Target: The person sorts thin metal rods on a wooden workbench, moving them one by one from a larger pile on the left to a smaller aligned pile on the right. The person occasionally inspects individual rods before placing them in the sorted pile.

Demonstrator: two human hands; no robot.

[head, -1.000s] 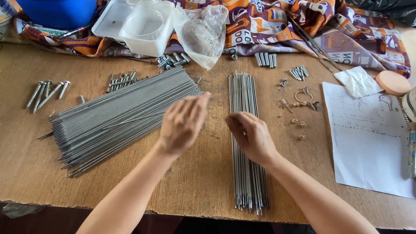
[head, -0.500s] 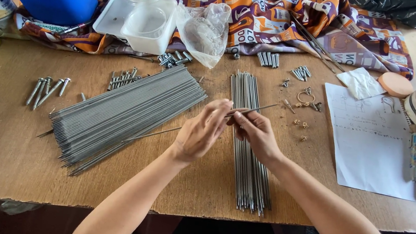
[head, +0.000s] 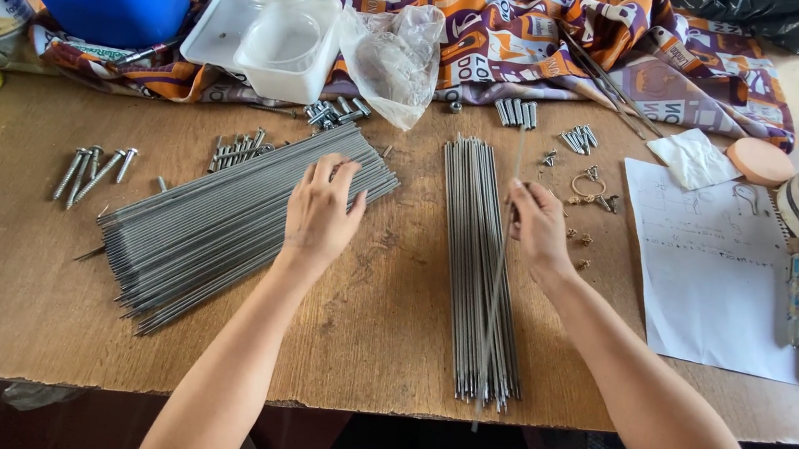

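Worn wooden table [head: 389, 349]. On it: fanned pile of thin metal rods [head: 227, 219] left of centre, straight rod bundle [head: 477, 270] centre, loose screws [head: 91, 172] far left, white paper sheet [head: 713, 271] right, patterned cloth [head: 531, 43] along top.

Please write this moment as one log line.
left hand: on large rod pile | right hand: holds one rod over small rod pile
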